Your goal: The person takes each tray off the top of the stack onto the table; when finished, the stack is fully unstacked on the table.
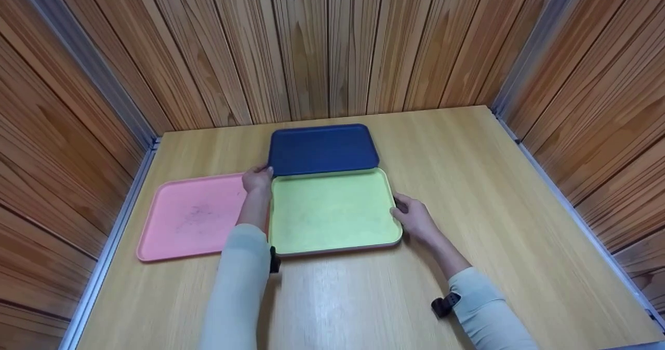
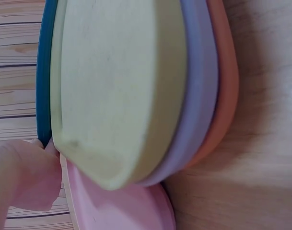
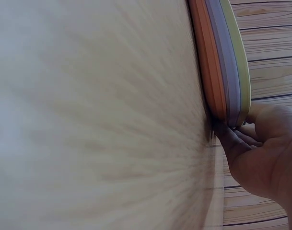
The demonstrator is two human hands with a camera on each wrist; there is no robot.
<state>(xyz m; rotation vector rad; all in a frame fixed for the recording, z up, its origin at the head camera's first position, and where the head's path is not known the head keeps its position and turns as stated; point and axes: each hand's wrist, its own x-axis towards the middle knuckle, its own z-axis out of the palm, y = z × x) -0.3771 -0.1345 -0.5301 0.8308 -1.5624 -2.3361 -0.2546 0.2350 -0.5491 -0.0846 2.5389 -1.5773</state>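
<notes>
We've the right hand (image 1: 414, 218) gripping the yellow-green rectangular plastic tray (image 1: 332, 212), long axis running leftward; left hand (image 1: 257, 178), grip we can't tell.

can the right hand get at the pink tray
Probably not: the right hand grips the stacked trays, which lie between it and the pink tray, and the left arm is in the way.

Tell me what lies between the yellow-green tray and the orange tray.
A lavender tray lies between the yellow-green tray and the orange tray, as the left wrist view shows.
</notes>
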